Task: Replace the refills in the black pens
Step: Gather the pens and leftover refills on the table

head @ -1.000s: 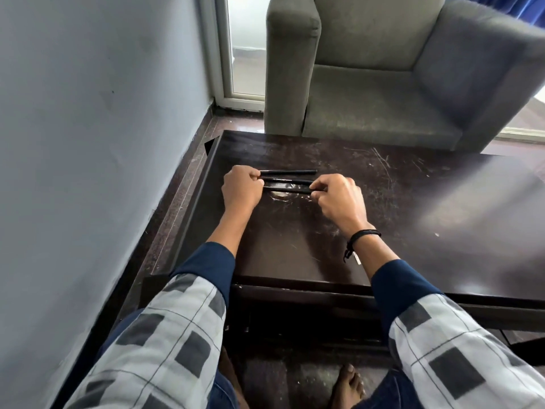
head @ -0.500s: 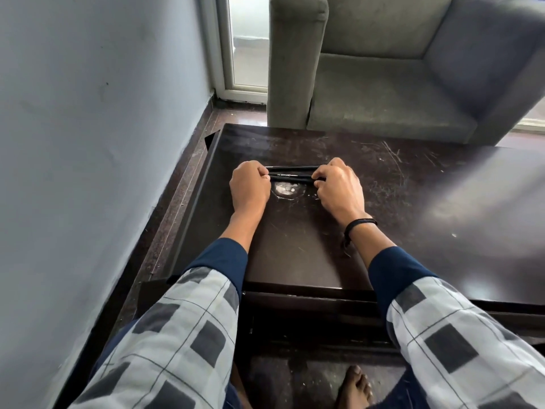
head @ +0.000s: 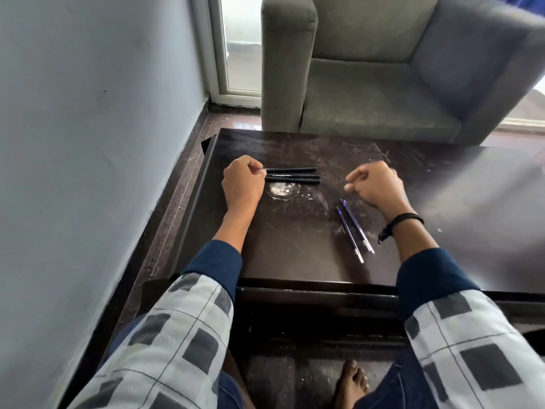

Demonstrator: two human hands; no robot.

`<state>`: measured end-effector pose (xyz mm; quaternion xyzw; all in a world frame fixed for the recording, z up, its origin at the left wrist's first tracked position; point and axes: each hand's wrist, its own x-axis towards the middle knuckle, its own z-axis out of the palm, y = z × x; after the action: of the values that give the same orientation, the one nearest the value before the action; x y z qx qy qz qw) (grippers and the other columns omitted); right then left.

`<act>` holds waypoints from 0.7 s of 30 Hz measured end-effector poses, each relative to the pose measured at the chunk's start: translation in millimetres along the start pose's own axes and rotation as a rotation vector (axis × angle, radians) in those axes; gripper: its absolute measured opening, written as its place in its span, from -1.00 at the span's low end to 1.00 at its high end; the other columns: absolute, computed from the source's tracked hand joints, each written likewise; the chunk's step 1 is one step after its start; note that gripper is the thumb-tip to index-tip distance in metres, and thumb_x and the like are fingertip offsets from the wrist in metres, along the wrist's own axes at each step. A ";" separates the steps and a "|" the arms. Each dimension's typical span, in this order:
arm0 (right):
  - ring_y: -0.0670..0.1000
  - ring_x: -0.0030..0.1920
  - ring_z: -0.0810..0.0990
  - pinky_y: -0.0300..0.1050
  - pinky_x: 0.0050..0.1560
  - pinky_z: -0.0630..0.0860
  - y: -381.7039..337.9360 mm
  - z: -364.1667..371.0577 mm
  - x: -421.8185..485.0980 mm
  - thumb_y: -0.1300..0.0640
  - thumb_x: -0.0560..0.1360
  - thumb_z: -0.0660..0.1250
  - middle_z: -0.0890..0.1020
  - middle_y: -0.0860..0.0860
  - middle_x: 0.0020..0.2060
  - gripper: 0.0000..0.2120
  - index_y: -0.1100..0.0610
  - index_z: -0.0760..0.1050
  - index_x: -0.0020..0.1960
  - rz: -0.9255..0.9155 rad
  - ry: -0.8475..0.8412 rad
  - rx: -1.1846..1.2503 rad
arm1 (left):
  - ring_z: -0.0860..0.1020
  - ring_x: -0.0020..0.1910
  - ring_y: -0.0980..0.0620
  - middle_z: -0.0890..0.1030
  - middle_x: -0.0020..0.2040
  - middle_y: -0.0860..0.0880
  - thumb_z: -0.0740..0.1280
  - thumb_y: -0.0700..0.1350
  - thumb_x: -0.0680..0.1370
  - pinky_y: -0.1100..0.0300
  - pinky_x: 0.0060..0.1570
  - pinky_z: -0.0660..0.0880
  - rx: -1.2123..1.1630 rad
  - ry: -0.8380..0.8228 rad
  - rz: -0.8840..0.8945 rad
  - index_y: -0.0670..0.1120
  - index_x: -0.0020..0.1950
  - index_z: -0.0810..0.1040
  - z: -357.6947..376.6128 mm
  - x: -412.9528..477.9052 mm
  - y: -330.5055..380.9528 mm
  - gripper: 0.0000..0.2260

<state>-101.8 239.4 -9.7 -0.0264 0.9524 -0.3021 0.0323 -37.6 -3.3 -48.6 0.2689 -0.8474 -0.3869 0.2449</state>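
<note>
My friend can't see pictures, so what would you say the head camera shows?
A person's left hand pinches the thin tip of the farthest of three black pens lying side by side on a dark table. The right hand, loosely curled and empty, is near two blue refills.

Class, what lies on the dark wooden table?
Three black pens side by side, two thin blue refills. The left hand, pinching the farthest pen's pale refill, hides the pens' left ends.

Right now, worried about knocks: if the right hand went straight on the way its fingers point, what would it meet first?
The right hand would probably reach the black pens first; its height is unclear.
</note>
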 end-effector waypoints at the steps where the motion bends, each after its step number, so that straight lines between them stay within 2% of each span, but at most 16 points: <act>1: 0.08 0.05 0.67 -0.15 0.11 0.51 6.6 -3.7 -5.7 0.12 0.41 0.57 0.73 0.04 -0.04 -0.86 0.00 0.70 -0.05 0.023 -0.024 -0.011 | 0.56 -0.15 0.12 0.66 -0.10 0.05 0.45 -0.15 0.53 0.28 -0.11 0.39 -0.001 -0.009 0.008 -0.03 -0.03 0.67 -2.4 -3.8 2.1 -0.95; 5: 0.04 0.02 0.66 -0.21 0.02 0.45 25.6 -3.1 -32.1 0.07 0.36 0.62 0.72 0.01 -0.03 -0.76 -0.02 0.71 0.01 0.040 -0.123 -0.046 | 0.62 -0.10 0.09 0.69 -0.08 0.04 0.44 -0.18 0.52 0.29 -0.10 0.40 0.002 -0.048 0.032 -0.02 -0.03 0.69 -9.4 -18.7 6.9 -0.92; 8: 0.05 0.17 0.65 -0.14 0.18 0.50 31.1 1.5 -49.7 0.09 0.33 0.65 0.70 0.03 0.16 -0.52 -0.03 0.66 0.23 -0.009 -0.229 -0.143 | 0.60 -0.12 0.11 0.68 -0.10 0.05 0.45 -0.18 0.52 0.28 -0.09 0.38 -0.004 -0.073 0.022 -0.02 -0.03 0.68 -17.3 -31.5 6.1 -0.92; 10: 0.05 0.28 0.61 -0.10 0.27 0.46 31.8 2.0 -58.0 0.10 0.33 0.65 0.66 0.04 0.26 -0.41 -0.03 0.60 0.33 -0.042 -0.246 -0.173 | 0.59 -0.13 0.12 0.67 -0.12 0.06 0.46 -0.17 0.51 0.26 -0.09 0.41 -0.029 -0.087 0.002 -0.02 -0.03 0.68 -22.3 -40.0 3.7 -0.92; 12: 0.06 0.30 0.60 -0.12 0.24 0.45 31.9 2.5 -64.4 0.12 0.35 0.64 0.63 0.06 0.30 -0.41 -0.03 0.59 0.34 -0.068 -0.240 -0.183 | 0.60 -0.13 0.11 0.67 -0.12 0.05 0.47 -0.16 0.51 0.25 -0.09 0.43 -0.042 -0.098 -0.008 -0.03 -0.02 0.68 -27.1 -47.0 1.4 -0.92; 16: 0.07 0.25 0.60 -0.22 0.07 0.36 31.3 3.0 -72.9 0.13 0.41 0.59 0.62 0.08 0.26 -0.53 -0.01 0.62 0.30 -0.088 -0.182 -0.167 | 0.58 -0.14 0.12 0.67 -0.14 0.06 0.47 -0.15 0.50 0.27 -0.12 0.39 -0.060 -0.104 -0.008 -0.03 -0.01 0.68 -32.3 -54.8 0.8 -0.91; 21: 0.07 0.19 0.59 -0.20 0.03 0.34 32.8 2.5 -74.2 0.11 0.44 0.57 0.62 0.06 0.19 -0.60 -0.01 0.64 0.27 -0.095 -0.140 -0.157 | 0.60 -0.13 0.11 0.66 -0.16 0.06 0.48 -0.15 0.49 0.24 -0.09 0.45 -0.078 -0.102 0.002 -0.03 -0.02 0.67 -34.4 -57.4 2.6 -0.91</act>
<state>-28.6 270.0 -27.3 -0.0948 0.9662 -0.2253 0.0820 25.3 17.2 -38.5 0.2383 -0.8434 -0.4325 0.2119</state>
